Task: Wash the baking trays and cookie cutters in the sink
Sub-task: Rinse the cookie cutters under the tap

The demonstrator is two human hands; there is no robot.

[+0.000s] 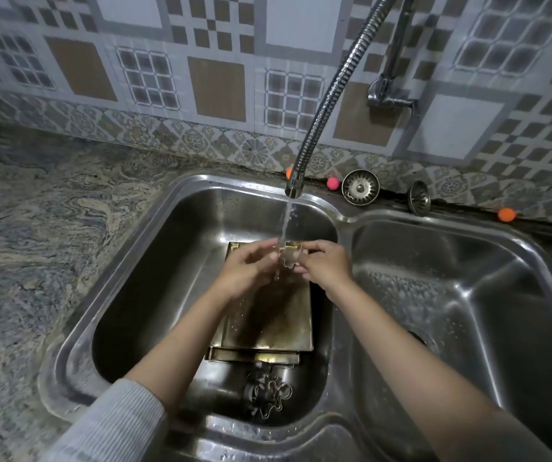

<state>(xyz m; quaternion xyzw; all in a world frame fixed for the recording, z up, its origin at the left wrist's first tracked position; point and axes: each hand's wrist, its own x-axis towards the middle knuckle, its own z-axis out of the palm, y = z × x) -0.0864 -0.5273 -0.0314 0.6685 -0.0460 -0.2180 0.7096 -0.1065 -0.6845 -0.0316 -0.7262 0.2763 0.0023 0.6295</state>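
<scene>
While rinsing, two hands (288, 268), one cutter (290, 256).

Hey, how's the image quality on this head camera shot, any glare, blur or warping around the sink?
Head view: wide-angle warping bends the sink rim and wall tiles; dim light, with glare streaks on the right basin and faucet hose; the cookie cutter between left hand and right hand is blurred by running water; the trays look dark.
</scene>
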